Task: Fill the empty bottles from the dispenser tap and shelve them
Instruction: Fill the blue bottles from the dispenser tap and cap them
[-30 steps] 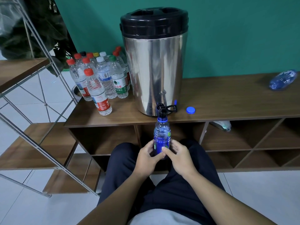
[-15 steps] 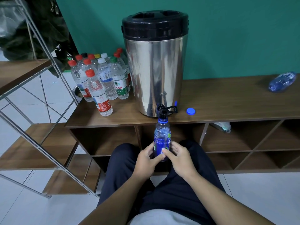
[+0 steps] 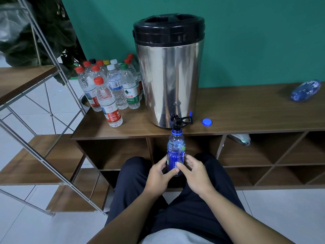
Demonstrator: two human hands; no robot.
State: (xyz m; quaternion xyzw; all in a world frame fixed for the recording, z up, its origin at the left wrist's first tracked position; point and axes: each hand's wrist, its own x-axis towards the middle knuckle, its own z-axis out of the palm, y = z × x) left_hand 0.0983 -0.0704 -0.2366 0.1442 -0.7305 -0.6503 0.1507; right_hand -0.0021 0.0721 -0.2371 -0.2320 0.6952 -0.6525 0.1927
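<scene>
Unchanged: both hands' fingers still wrap blue bottle (image 3: 175, 152) under tap (image 3: 176, 120).

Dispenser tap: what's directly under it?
The uncapped blue bottle, its mouth at the tap, held by both hands. Their fingers cover the bottle's base; water level unclear.

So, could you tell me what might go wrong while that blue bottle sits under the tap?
The blue bottle could overflow onto the person's lap, since both hands grip it and neither is on the tap. The loose blue cap lies near the shelf edge and might get knocked off.
</scene>
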